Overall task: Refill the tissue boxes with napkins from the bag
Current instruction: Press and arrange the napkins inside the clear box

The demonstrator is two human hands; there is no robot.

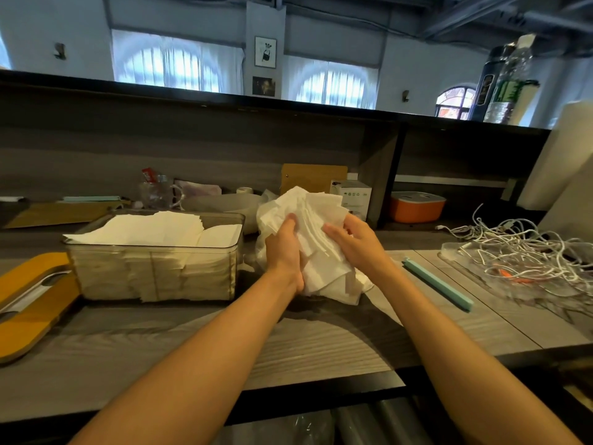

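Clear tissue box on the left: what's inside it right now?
The clear tissue box holds stacked white napkins, filled up to and over its rim. The box floor is covered by them, so anything beneath cannot be seen.

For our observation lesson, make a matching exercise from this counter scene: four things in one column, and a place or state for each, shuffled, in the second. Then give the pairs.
Things
1. stack of napkins
2. clear tissue box
3. orange container
4. white cables

Places or states
A. tangled at the right of the counter
B. held between both hands
C. in the shelf recess
D. on the counter, filled to the rim

Pairs: 1-B, 2-D, 3-C, 4-A
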